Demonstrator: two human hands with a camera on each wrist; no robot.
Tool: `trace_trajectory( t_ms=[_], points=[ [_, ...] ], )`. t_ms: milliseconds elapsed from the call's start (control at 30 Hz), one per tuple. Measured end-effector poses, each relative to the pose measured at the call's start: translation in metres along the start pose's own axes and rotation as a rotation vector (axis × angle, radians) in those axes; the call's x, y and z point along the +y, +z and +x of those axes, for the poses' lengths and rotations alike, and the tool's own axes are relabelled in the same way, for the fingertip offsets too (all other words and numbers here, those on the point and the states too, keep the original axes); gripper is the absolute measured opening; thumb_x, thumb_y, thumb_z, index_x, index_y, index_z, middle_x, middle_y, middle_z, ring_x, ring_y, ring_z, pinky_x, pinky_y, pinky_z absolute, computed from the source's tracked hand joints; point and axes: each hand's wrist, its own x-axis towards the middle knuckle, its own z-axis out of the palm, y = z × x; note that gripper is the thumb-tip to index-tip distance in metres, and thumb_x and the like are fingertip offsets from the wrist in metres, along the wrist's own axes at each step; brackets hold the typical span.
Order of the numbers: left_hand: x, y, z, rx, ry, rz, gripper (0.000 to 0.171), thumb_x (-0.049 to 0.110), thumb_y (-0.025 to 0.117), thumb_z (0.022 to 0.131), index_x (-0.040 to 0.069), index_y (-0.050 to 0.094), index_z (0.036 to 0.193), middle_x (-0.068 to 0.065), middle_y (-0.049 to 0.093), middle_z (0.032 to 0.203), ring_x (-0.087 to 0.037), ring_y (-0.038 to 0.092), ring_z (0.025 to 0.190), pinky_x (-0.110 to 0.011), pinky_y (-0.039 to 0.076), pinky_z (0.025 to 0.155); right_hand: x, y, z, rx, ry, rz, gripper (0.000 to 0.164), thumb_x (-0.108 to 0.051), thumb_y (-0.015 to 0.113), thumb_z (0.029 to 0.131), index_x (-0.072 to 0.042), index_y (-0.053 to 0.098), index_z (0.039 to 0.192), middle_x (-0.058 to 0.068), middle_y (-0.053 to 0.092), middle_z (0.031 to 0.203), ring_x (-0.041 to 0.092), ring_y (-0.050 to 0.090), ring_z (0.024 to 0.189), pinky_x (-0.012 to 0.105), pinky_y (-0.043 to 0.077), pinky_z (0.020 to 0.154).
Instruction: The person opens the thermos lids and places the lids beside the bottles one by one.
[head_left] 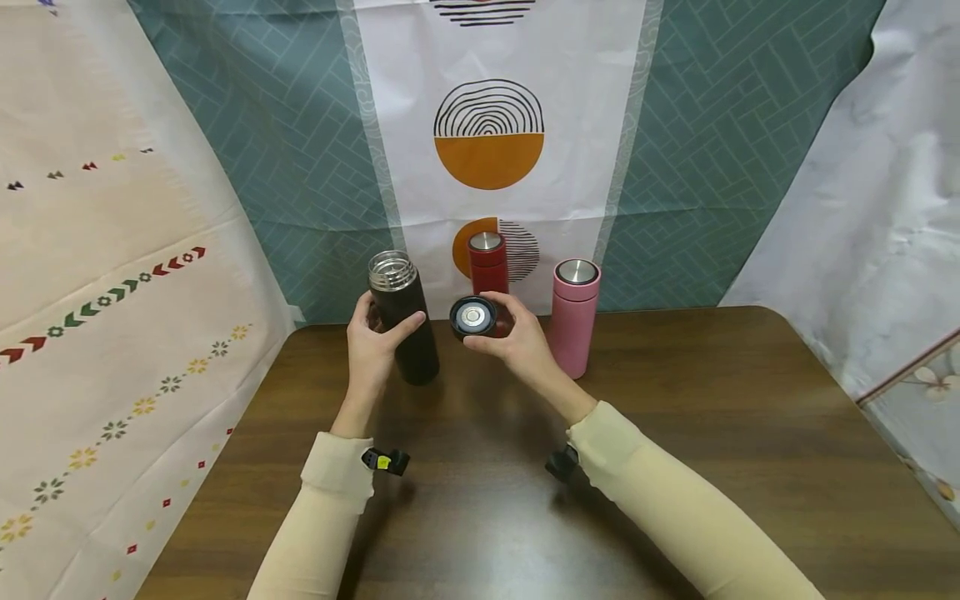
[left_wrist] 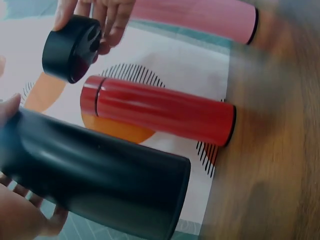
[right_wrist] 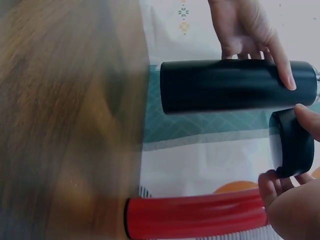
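Observation:
My left hand [head_left: 375, 335] grips a black thermos flask [head_left: 412, 337], fingers and thumb round its upper body. The flask has no lid on; its ringed mouth shows at the top. It leans slightly, and its base appears raised a little off the table. To its right, my right hand [head_left: 519, 337] holds the black lid [head_left: 473, 317] between thumb and fingers, apart from the flask. The lid's underside, with a pale round centre, faces the head camera. Both wrist views show the black flask [right_wrist: 225, 85] and the lid [left_wrist: 70, 50] as separate pieces.
Behind the lid stands a red thermos flask [head_left: 488, 265] with a steel-topped lid, partly hidden by my right hand. A pink thermos flask [head_left: 574, 325] stands right of it. The brown wooden table [head_left: 465, 483] ends at a patterned cloth [head_left: 495, 50] hanging behind.

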Motion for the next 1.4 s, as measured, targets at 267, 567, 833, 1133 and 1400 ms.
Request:
trace_trajectory(
  t_ms=[267,567,833,1133,1400],
  points=[
    [-0.011,-0.008,0.012,0.07,-0.058,0.056,0.075,0.018,0.089,0.084,0.006,0.05,0.147,-0.01,0.056,0.133,-0.02,0.052,0.12,-0.038,0.044,0.102,0.011,0.021,0.019,-0.054,0.028,-0.057,0.069,-0.014,0.089,0.083,-0.007,0.057,0.144,0.014,0.063,0.13,0.028,0.058,0.1,0.026,0.05,0.08],
    [-0.009,-0.017,0.022,0.122,-0.114,0.077,0.075,0.011,0.085,0.085,0.004,0.048,0.149,-0.011,0.054,0.136,-0.021,0.048,0.123,-0.04,0.042,0.105,0.024,0.039,0.033,-0.058,0.076,-0.068,0.067,-0.013,0.088,0.082,-0.004,0.06,0.141,0.016,0.068,0.122,0.028,0.059,0.098,0.026,0.049,0.079],
    [-0.022,-0.031,0.035,0.164,-0.135,0.056,0.078,0.013,0.088,0.083,0.009,0.049,0.15,-0.005,0.054,0.13,-0.019,0.049,0.121,-0.039,0.042,0.104,0.039,0.056,0.046,-0.076,0.112,-0.107,0.065,-0.016,0.089,0.082,-0.005,0.06,0.14,0.012,0.069,0.122,0.025,0.061,0.103,0.034,0.051,0.088],
    [-0.027,-0.041,0.042,0.163,-0.166,0.086,0.076,0.016,0.087,0.085,0.01,0.049,0.15,-0.009,0.054,0.136,-0.02,0.049,0.125,-0.042,0.04,0.11,0.051,0.076,0.051,-0.066,0.146,-0.132,0.064,-0.014,0.089,0.083,-0.003,0.06,0.139,0.015,0.07,0.124,0.029,0.064,0.11,0.044,0.051,0.1],
    [-0.033,-0.042,0.042,0.149,-0.193,0.091,0.077,0.017,0.086,0.086,0.007,0.047,0.151,-0.012,0.053,0.141,-0.022,0.048,0.128,-0.043,0.038,0.113,0.067,0.094,0.048,-0.039,0.218,-0.16,0.067,-0.013,0.089,0.081,-0.002,0.059,0.14,0.017,0.069,0.126,0.029,0.063,0.11,0.043,0.051,0.102]
  ],
)
